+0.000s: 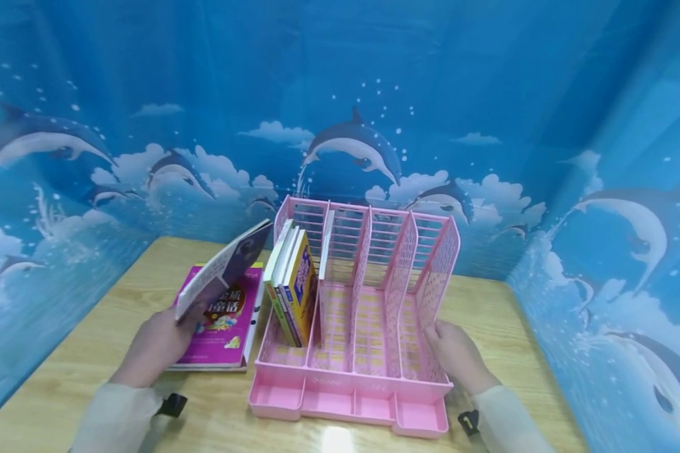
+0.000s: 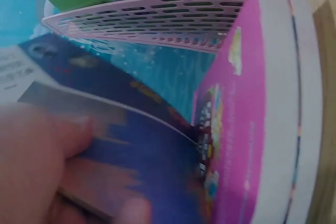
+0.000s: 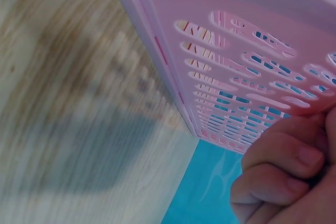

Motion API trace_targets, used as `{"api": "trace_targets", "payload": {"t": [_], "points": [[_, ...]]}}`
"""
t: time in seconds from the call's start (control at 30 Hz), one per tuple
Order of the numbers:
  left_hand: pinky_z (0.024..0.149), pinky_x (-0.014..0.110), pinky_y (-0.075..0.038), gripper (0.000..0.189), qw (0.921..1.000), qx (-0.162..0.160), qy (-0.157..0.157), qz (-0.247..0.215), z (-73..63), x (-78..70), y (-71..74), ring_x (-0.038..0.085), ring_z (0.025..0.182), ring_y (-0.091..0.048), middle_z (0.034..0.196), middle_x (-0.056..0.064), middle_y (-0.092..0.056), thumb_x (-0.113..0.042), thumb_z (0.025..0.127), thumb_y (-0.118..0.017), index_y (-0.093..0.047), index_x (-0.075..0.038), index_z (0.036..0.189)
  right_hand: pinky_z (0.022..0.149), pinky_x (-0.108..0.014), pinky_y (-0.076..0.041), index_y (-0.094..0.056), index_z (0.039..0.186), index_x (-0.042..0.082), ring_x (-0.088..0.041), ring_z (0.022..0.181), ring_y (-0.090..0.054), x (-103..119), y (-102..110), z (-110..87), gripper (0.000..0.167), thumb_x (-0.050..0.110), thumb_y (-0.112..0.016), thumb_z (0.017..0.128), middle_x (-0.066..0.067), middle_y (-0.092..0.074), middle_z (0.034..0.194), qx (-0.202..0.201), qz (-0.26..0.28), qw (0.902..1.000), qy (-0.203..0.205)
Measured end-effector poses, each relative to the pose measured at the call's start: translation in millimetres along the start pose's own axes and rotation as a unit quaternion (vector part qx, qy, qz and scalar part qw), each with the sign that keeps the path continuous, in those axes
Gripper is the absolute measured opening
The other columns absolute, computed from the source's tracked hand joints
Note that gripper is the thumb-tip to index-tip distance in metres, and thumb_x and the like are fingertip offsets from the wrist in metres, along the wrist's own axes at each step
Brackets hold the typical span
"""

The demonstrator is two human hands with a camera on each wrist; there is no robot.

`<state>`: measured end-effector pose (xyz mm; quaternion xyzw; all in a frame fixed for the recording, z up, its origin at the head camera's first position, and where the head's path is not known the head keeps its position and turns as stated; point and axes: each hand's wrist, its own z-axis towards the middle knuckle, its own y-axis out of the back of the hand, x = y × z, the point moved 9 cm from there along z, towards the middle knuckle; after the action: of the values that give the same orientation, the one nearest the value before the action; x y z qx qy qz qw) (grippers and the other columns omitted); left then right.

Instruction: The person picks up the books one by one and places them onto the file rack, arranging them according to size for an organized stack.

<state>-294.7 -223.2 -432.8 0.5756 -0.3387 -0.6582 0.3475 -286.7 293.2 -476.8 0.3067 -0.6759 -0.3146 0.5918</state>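
L hand [image 1: 160,343], fingers & thumb clamped on dark-covered book [image 1: 226,267], holds it tilted over magenta book [image 1: 218,346] (contact unclear) on table [image 1: 481,302], L of pink rack [image 1: 374,382]. R hand [image 1: 458,353], fingers curled, grips rack's R wall [image 1: 443,267], prob. to steady it. Dividers [image 1: 362,270] prob. keep the shelved books [image 1: 300,289] on edge.

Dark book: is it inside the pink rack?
No, the left hand holds the dark book outside the pink rack, by the magenta book.
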Motion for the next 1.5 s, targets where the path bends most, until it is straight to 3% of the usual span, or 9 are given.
{"api": "trace_targets", "payload": {"t": [0.2, 0.3, 0.57, 0.73, 0.83, 0.97, 1.07, 1.2, 1.5], "points": [[0.068, 0.067, -0.052, 0.064, 0.9941, -0.094, 0.047, -0.028, -4.1, 6.1, 14.8, 0.057, 0.079, -0.066, 0.095, 0.042, -0.066, -0.041, 0.111, -0.040, -0.064, 0.018, 0.114, 0.059, -0.033, -0.053, -0.059, 0.139, -0.004, -0.019, 0.066, -0.059, -0.9, -2.5, -1.1, 0.047, 0.031, -0.042, 0.111, -0.007, -0.065, 0.082, 0.011, 0.023, 0.9996, -0.009], [0.064, 0.066, -0.051, 0.063, 0.9941, -0.089, 0.053, -0.032, -2.8, 5.6, 13.1, 0.054, 0.074, -0.065, 0.088, 0.040, -0.066, -0.037, 0.110, -0.038, -0.066, 0.019, 0.105, 0.057, -0.034, -0.051, -0.060, 0.137, -0.004, -0.020, 0.063, -0.056, -1.3, -2.4, -1.5, 0.046, 0.030, -0.043, 0.110, -0.006, -0.061, 0.077, 0.009, 0.027, 0.9995, -0.012], [0.079, 0.069, -0.052, 0.065, 0.9967, -0.017, 0.054, -0.058, 2.0, 7.6, 1.1, 0.059, 0.097, -0.064, 0.114, 0.045, -0.062, -0.038, 0.111, -0.036, -0.053, 0.021, 0.132, 0.058, -0.034, -0.051, -0.061, 0.134, -0.004, -0.020, 0.064, -0.056, -1.0, 0.9, -1.4, 0.046, 0.031, -0.041, 0.111, -0.006, -0.062, 0.077, 0.001, 0.013, 0.9999, -0.009], [0.086, 0.071, -0.050, 0.067, 0.9874, -0.087, 0.059, -0.119, -2.5, 3.3, 21.2, 0.059, 0.110, -0.060, 0.129, 0.042, -0.057, -0.044, 0.107, -0.050, -0.045, 0.011, 0.145, 0.064, -0.033, -0.054, -0.058, 0.139, -0.004, -0.018, 0.070, -0.062, 2.8, 3.0, -2.0, 0.049, 0.032, -0.040, 0.112, -0.008, -0.070, 0.089, -0.001, 0.000, 1.0000, -0.001], [0.086, 0.072, -0.050, 0.065, 0.9794, -0.136, 0.027, -0.147, -5.9, -7.2, 37.5, 0.056, 0.110, -0.061, 0.132, 0.037, -0.058, -0.042, 0.107, -0.052, -0.041, 0.004, 0.151, 0.065, -0.035, -0.056, -0.056, 0.142, -0.004, -0.019, 0.071, -0.063, 3.1, 2.8, -1.8, 0.051, 0.034, -0.038, 0.112, -0.010, -0.071, 0.092, 0.004, 0.001, 1.0000, -0.001], [0.070, 0.060, -0.057, 0.060, 0.9821, -0.128, 0.002, -0.138, -8.8, -20.9, 41.4, 0.046, 0.090, -0.068, 0.121, 0.035, -0.064, -0.036, 0.111, -0.042, -0.039, 0.006, 0.153, 0.072, -0.041, -0.058, -0.056, 0.143, -0.002, -0.017, 0.073, -0.063, 3.1, 4.6, -1.8, 0.052, 0.035, -0.036, 0.113, -0.011, -0.071, 0.094, 0.009, -0.019, 0.9997, 0.012], [0.052, 0.043, -0.053, 0.058, 0.9867, -0.112, -0.001, -0.118, -9.8, -25.5, 37.9, 0.030, 0.068, -0.066, 0.106, 0.033, -0.068, -0.032, 0.113, -0.034, -0.039, 0.012, 0.151, 0.069, -0.040, -0.055, -0.065, 0.131, -0.001, -0.017, 0.067, -0.057, 4.2, 7.8, 0.0, 0.048, 0.034, -0.037, 0.112, -0.007, -0.064, 0.080, 0.026, -0.042, 0.9985, 0.023], [0.050, 0.036, -0.049, 0.057, 0.9883, -0.104, -0.004, -0.112, -9.3, -25.2, 34.3, 0.020, 0.063, -0.060, 0.105, 0.032, -0.067, -0.029, 0.113, -0.032, -0.037, 0.013, 0.151, 0.060, -0.035, -0.047, -0.068, 0.091, 0.005, -0.019, 0.060, -0.049, 7.8, 17.4, 5.8, 0.038, 0.029, -0.044, 0.109, -0.003, -0.051, 0.066, 0.043, -0.069, 0.9964, 0.027], [0.064, 0.056, -0.054, 0.051, 0.9857, -0.125, -0.007, -0.113, -10.4, -15.5, 35.3, 0.037, 0.075, -0.066, 0.100, 0.035, -0.068, -0.025, 0.112, -0.032, -0.052, 0.017, 0.135, 0.069, -0.045, -0.054, -0.069, 0.090, 0.009, -0.019, 0.067, -0.055, 23.7, 24.6, 12.7, 0.036, 0.030, -0.046, 0.107, -0.002, -0.061, 0.074, 0.025, -0.136, 0.9891, 0.052]]}}
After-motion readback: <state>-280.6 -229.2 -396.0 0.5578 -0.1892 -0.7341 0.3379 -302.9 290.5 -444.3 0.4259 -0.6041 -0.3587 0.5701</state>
